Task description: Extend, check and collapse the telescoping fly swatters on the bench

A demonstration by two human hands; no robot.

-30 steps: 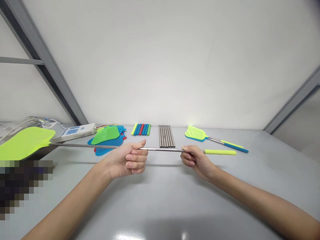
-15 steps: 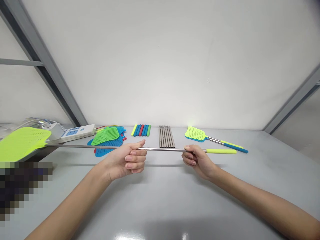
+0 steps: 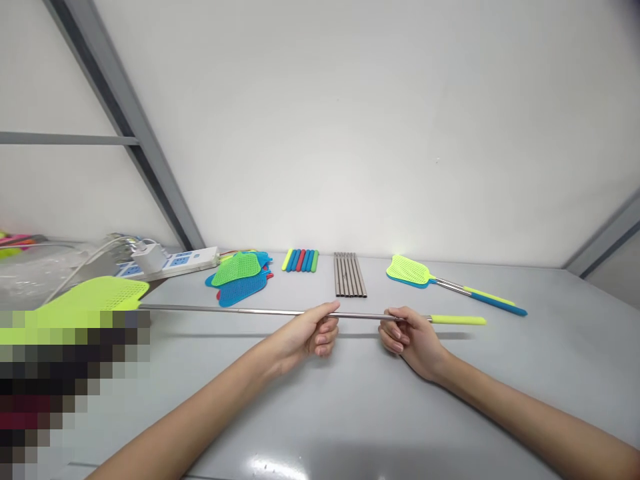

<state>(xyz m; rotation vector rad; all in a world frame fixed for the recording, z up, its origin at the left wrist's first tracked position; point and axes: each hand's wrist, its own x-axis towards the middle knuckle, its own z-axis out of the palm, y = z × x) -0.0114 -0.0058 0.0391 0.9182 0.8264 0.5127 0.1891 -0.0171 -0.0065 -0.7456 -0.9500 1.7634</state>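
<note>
A long fly swatter point(image 3: 270, 311) with a yellow-green head, a metal telescopic rod and a yellow-green grip lies level across the view, above the table. My left hand point(image 3: 313, 333) is closed around the middle of its rod, thumb along the top. Close to the grip, my right hand point(image 3: 413, 340) pinches the rod between thumb and curled fingers. The head of this swatter is at the far left, partly covered by a pixelated patch. Behind my right hand, two assembled fly swatters point(image 3: 410, 270), one yellow-green and one blue, lie stacked on the table.
On the grey table point(image 3: 320, 413), several loose swatter heads point(image 3: 240, 277) are piled at the left. Coloured grips point(image 3: 300, 260) and metal rods point(image 3: 350, 275) lie in rows at the back. A white power strip point(image 3: 193, 261) with cables and plastic bags point(image 3: 40, 273) are further left.
My left hand has slid along the rod toward my right hand, so the gap between them is smaller. The view has turned slightly left.
</note>
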